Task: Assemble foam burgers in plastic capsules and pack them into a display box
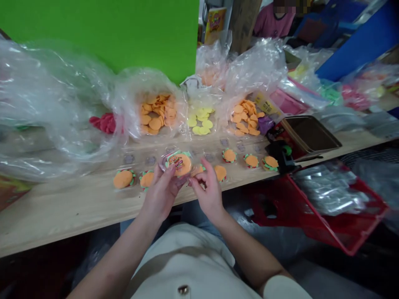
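Hands: left hand grasping packet; right hand curled at its edge, hold unclear.
Risk: slipping pinch could drop it onto our burgers on the counter.

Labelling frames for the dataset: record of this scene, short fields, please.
left hand: holds clear packet containing a burger-shaped piece
right hand: nearest the packet, fingers curled
bench: wooden bench bearing a row of burger-shaped pieces
behind: clear plastic bags of orange and yellow discs
right side: red crate holding bagged items
background: person in pink top
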### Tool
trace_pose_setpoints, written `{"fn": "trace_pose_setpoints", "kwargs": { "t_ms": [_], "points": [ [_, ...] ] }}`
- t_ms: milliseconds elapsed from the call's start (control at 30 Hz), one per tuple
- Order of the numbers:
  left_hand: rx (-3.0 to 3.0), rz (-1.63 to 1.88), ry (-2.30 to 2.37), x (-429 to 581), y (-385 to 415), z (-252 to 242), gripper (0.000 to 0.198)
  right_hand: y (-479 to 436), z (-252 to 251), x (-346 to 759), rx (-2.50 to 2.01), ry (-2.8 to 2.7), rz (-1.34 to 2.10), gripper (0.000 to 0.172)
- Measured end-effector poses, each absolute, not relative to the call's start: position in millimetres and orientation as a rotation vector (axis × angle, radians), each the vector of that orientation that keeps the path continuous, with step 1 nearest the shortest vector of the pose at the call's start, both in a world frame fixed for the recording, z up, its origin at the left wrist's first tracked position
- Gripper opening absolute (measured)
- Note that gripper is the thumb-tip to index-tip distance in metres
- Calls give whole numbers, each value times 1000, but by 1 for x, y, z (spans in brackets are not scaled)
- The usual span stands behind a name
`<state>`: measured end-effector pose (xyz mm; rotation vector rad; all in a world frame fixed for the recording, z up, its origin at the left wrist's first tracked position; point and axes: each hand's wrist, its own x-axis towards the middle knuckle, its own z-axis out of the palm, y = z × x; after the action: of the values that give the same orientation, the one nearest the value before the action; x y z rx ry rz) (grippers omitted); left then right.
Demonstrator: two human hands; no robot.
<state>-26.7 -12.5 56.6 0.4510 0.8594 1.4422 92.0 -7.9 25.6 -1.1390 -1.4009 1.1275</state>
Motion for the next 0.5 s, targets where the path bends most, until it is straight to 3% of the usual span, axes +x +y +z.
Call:
{"fn": "trace_pose_setpoints", "kwargs": {
  "t_ms": [233, 400, 500],
  "points": [
    [431, 1480, 868, -40, -15, 56, 22, -14, 17, 85, -1314, -1337, 1125, 66],
    [426, 1578, 947, -58, -16, 54, 26, -27, 25, 90, -1466, -1502, 854, 12],
    [441, 1598, 960, -64, -21, 53, 27, -26, 32, 71, -1377, -1510, 1168, 16]
  ]
}}
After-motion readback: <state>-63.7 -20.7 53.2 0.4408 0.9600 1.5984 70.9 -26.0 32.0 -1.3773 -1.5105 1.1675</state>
